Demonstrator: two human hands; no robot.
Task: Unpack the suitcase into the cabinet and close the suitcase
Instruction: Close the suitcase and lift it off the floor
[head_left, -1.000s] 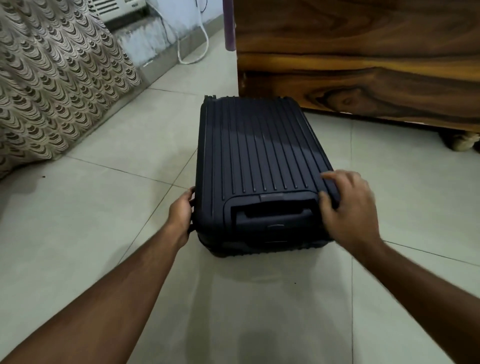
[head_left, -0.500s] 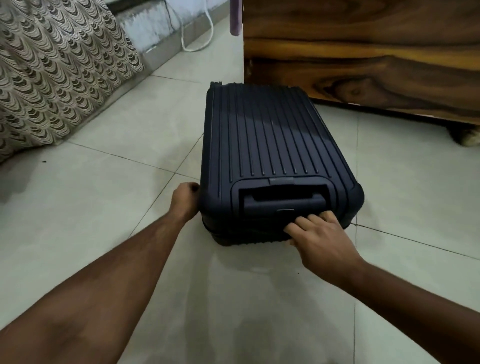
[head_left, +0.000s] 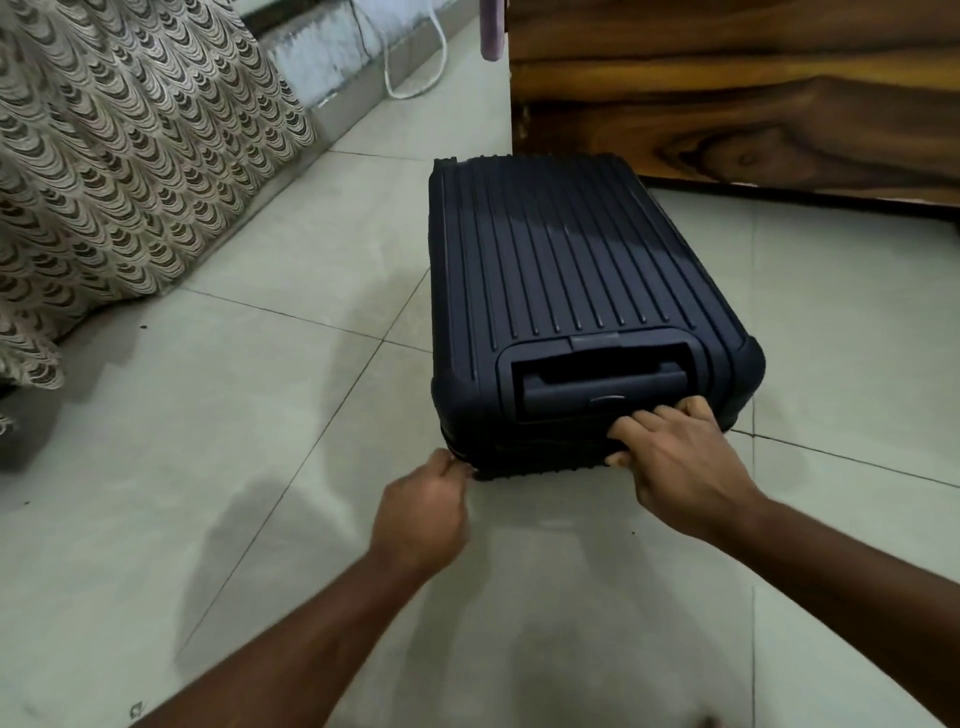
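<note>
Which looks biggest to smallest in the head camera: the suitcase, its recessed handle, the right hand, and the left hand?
1. suitcase
2. recessed handle
3. right hand and left hand: they look alike, and both are nearer the camera, so I would not rank them.

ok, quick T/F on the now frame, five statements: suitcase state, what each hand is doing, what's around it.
1. The suitcase lies flat on the tiled floor with its shells together. True.
2. The right hand rests on the ribbed top panel. False: its fingers curl on the near end, below the recessed handle.
3. The left hand is at the suitcase's near left corner, at the seam. True.
4. Clothes lie on the floor beside the suitcase. False: none are visible there.
5. A wooden cabinet stands behind the suitcase's far end. True.
</note>
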